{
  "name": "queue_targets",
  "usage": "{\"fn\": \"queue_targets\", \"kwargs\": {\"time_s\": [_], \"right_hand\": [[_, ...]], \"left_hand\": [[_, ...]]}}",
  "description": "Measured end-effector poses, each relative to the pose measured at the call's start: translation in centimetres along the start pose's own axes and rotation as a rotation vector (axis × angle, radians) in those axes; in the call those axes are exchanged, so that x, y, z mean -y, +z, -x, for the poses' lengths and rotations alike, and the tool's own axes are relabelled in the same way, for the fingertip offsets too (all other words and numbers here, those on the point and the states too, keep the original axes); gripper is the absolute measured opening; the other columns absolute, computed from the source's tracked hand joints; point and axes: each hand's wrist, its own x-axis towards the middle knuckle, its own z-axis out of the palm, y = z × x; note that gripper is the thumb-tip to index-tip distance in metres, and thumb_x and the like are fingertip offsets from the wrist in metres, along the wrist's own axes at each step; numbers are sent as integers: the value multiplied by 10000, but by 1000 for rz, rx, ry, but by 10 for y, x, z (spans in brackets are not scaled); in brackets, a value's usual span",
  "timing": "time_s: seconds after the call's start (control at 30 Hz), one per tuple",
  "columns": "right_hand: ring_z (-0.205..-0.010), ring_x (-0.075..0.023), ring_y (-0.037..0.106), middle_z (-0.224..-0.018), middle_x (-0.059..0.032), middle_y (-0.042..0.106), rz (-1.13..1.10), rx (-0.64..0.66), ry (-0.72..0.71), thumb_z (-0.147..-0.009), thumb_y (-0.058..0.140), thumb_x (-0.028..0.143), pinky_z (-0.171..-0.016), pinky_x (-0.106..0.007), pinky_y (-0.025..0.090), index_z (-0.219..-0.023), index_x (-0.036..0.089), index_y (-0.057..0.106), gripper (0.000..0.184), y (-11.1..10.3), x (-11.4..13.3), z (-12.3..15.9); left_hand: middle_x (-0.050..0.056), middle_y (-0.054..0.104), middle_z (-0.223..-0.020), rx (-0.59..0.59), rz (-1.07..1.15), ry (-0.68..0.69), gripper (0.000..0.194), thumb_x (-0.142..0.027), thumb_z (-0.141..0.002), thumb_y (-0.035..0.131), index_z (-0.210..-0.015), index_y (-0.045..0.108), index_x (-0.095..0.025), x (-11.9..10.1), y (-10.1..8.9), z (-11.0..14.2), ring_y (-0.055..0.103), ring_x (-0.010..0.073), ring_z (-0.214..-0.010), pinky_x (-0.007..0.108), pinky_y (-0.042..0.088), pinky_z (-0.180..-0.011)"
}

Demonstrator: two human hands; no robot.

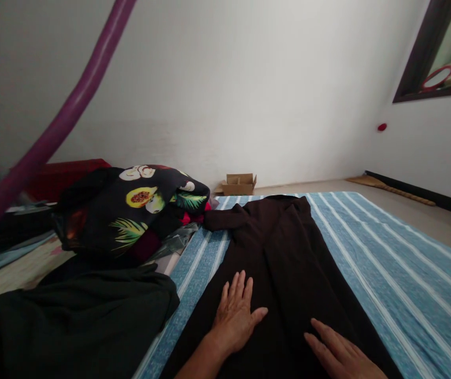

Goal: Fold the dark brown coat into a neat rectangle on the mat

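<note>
A dark brown garment (274,252) lies spread lengthwise on a blue-and-white striped sheet (351,231). It narrows at the far end and widens toward me; whether it is a skirt or wide-legged trousers I cannot tell. A strip of the same cloth (223,219) sticks out to the left near its top. Flat on the left half of the garment rests my left hand (236,313), fingers stretched out and thumb apart. My right hand (339,350) is on or just over the right half, fingers extended, partly cut off by the bottom edge. Neither hand holds anything.
Dark green cloth (71,321) lies at the near left. Behind it rises a heap with a black fruit-print cloth (158,202). A purple tube (73,105) slants across the upper left. A cardboard box (238,184) stands by the far wall, and a window (442,58) is at the upper right.
</note>
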Motion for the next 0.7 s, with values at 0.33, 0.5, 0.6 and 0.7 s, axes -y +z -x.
{"fn": "queue_targets", "kwargs": {"time_s": [0.33,0.5,0.6,0.7], "right_hand": [[-1019,-254,584,-1163,-132,592,-373,372,337,-822,546,304,-811,-369,508,-1128,170,582,336,12,-18,-137],[-1242,-319,398,-1326,-185,466,-309,377,391,-856,489,420,-972,-475,369,-1266,114,493,512,69,-25,-142],[-1303,-329,306,-1389,-202,387,-324,438,420,-884,375,521,-1030,-501,276,-1321,85,442,621,93,-23,-129],[-1321,-324,273,-1418,-197,343,-356,503,433,-896,294,551,-1050,-498,237,-1338,92,429,652,102,-21,-122]], "left_hand": [[96,5,-1506,18,13,-18,739,-594,-852,309,-1439,179,-164,2,2,2,-42,243,-1371,484,67,-1116],[72,-13,-1506,14,36,-17,739,-562,-836,372,-1441,163,-193,4,3,3,-56,231,-1372,479,54,-1116],[72,-10,-1507,21,45,-23,733,-553,-832,377,-1438,175,-194,3,3,2,-48,232,-1374,478,52,-1114],[72,-5,-1507,33,57,-31,736,-557,-828,370,-1437,181,-190,0,0,2,-45,228,-1375,470,44,-1115]]}}
